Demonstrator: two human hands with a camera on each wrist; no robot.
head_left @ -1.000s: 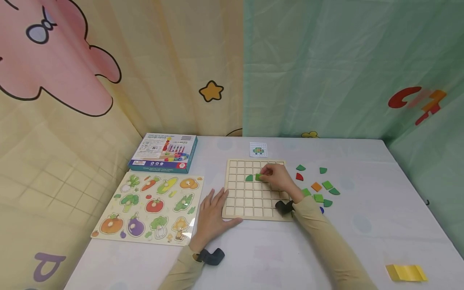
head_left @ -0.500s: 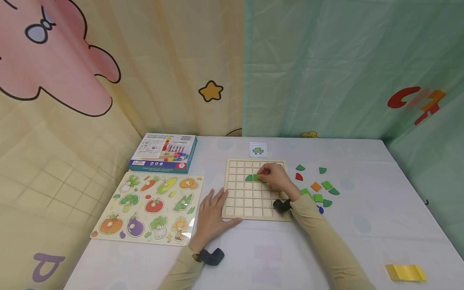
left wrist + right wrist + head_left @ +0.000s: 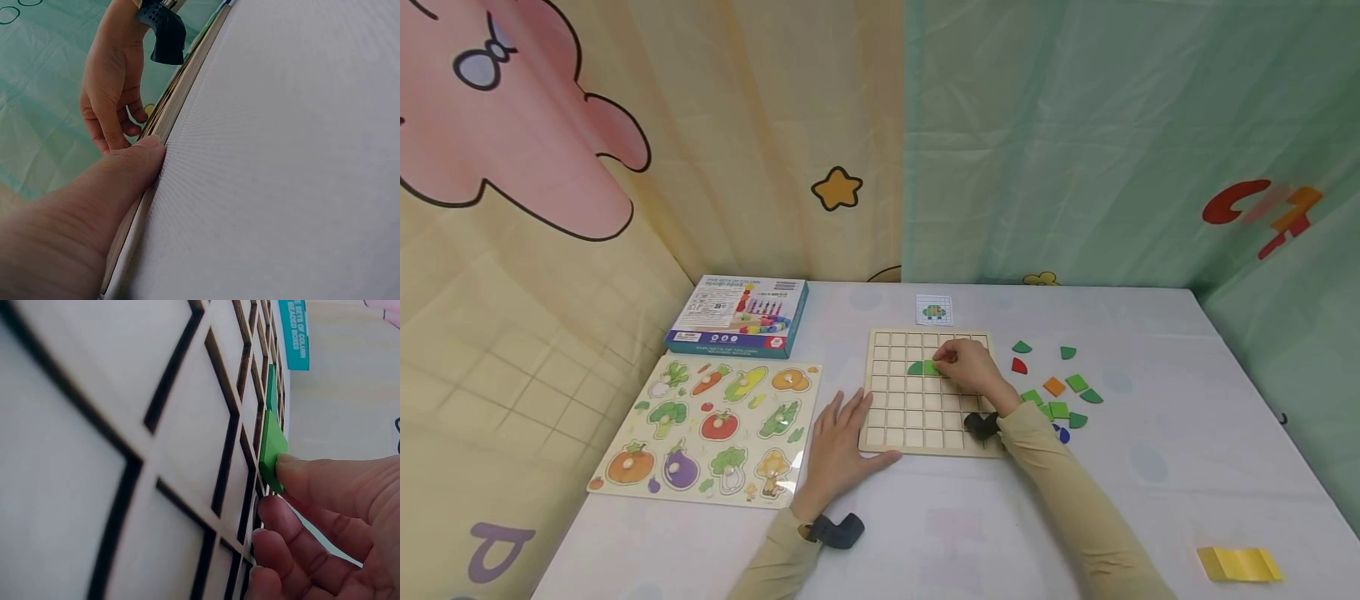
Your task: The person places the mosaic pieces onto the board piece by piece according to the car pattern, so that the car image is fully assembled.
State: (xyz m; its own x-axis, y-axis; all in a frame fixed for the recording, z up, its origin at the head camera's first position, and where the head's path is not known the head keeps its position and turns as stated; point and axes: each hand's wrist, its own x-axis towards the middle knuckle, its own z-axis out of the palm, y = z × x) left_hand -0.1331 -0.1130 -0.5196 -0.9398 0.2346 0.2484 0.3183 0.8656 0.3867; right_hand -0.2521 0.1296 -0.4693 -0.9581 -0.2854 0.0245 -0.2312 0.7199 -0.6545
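The right hand (image 3: 973,367) held the light green square piece (image 3: 272,450) between thumb and fingertips, at the piece's right edge. The piece stood tilted over a cell in the upper middle of the wooden grid board (image 3: 895,417), just right of the dark green quarter-circle piece (image 3: 914,368). The left hand (image 3: 842,442) lay flat with straight fingers on the board's lower left corner.

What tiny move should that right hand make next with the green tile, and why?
Probably press the green tile flat into its cell. The right hand pinches it on the grid board beside the green quarter-round, and the wrist view shows it tilted, one edge raised. The left hand rests on the board's edge, steadying it.
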